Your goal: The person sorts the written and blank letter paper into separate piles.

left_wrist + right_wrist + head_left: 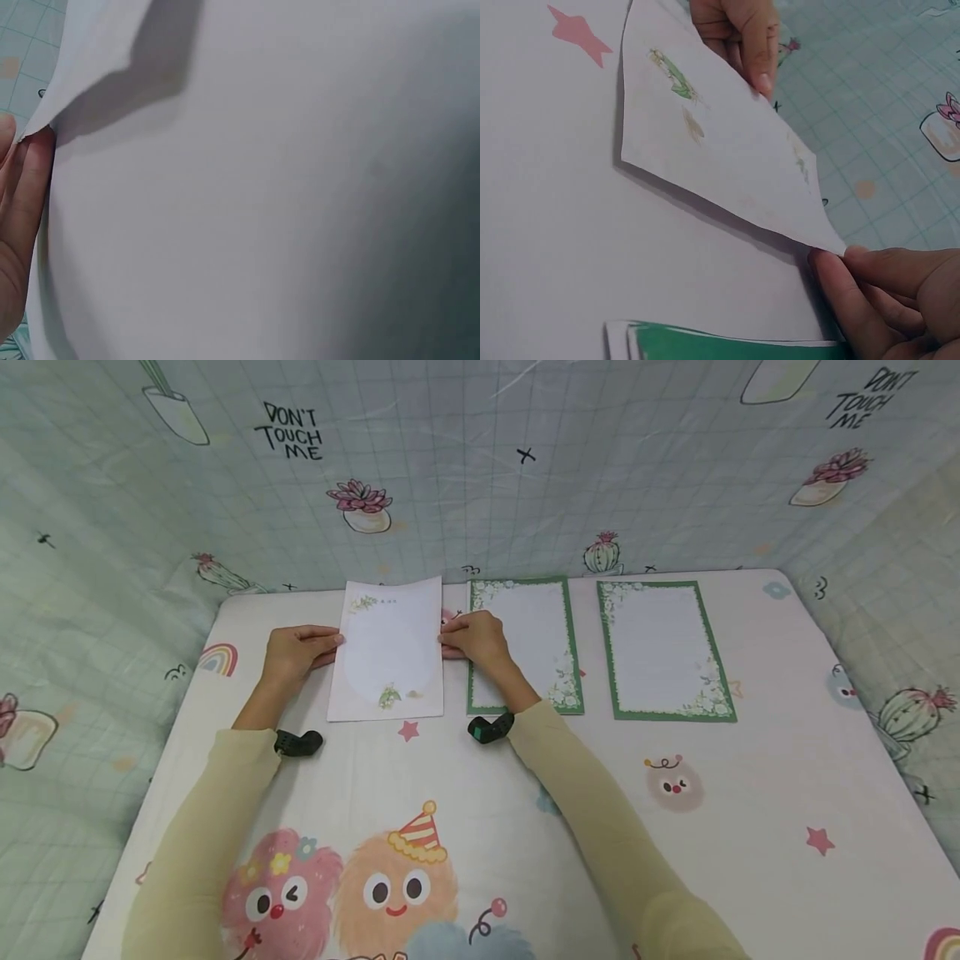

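A white sheet of paper (392,652) with small leaf prints lies toward the back left of the table, its far part lifted. My left hand (295,653) pinches its left edge between thumb and fingers. At the opposite edge my right hand (480,639) pinches the paper too, thumb on top and fingers underneath, as the right wrist view shows. Under the right wrist lies a green-bordered sheet (525,685) with white flowers, partly covered by that hand. In the left wrist view, fingers (30,187) hold the paper's bent edge.
A second green-bordered sheet (667,652) lies farther right. The tablecloth (480,810) carries printed cartoon figures and stars. Behind the table hangs a grid-patterned curtain (480,510), close to the papers' far edges. Black wrist devices (300,743) sit on both wrists.
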`<state>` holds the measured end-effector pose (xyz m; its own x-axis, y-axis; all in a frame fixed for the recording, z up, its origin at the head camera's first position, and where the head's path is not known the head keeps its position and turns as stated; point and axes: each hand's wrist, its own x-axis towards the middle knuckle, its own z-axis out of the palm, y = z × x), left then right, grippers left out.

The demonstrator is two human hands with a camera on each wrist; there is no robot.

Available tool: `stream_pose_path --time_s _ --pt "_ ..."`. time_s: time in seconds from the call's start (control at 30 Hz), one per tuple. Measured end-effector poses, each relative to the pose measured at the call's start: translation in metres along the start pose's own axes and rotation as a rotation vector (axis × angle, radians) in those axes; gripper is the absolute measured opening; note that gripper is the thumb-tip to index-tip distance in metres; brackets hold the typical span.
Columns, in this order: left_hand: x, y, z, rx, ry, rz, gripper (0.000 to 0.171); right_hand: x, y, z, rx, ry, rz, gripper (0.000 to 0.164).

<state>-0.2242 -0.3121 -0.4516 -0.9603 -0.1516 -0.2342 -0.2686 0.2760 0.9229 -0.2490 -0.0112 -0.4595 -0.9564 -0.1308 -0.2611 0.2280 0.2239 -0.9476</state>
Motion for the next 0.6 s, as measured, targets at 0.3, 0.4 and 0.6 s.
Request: stream_pose_path --time_s 0.3,0.4,0.6 --pt "-0.001 0.007 -0.002 0.054 -0.003 0.0 0.044 -0.005 -0.004 -0.002 -0.031 -0.004 0.001 0.014" --pt "-0.004 0.01 -0.002 0.087 0.017 0.037 0.041 -0.011 -0.006 -0.003 -0.075 0.001 -0.032 0.013" --pt "-0.008 0.013 0.001 0.144 0.064 0.1 0.035 -0.023 -0.015 -0.01 -0.108 -0.017 -0.09 0.017"
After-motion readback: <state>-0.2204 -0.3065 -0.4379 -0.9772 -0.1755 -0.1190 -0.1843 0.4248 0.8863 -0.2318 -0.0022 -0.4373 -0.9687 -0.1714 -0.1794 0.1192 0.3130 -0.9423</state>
